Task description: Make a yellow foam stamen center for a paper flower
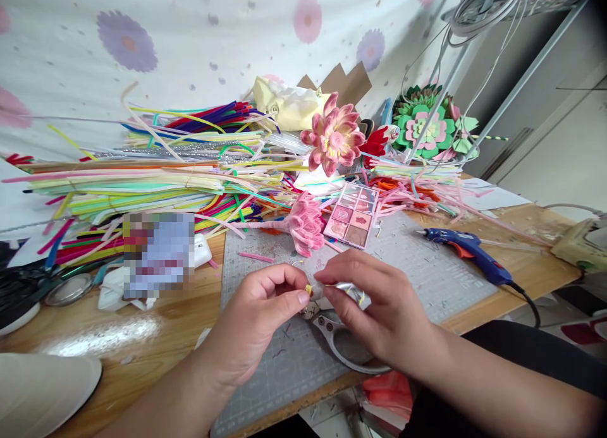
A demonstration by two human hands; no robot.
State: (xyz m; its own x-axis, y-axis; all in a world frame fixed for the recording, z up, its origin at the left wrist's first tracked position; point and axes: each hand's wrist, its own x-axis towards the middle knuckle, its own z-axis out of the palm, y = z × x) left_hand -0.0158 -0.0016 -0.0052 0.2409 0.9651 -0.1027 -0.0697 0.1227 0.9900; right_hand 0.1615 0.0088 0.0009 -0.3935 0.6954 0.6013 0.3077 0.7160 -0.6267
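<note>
Our left fingers [288, 305] pinch a small yellow piece [308, 290]; our right fingers [355, 268] grip a shiny silvery bit [353, 292] just beside it; beneath our fingers lie the scissors [328, 328]; beyond them, a pink flower [306, 224] rests near a makeup palette [351, 215].

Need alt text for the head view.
Left hand pinching a small yellow piece and right hand holding something silvery, above a gray cutting mat with scissors. Around them: pink fuzzy flowers, an open palette, a blue glue gun and piles of colorful pipe cleaners.
</note>
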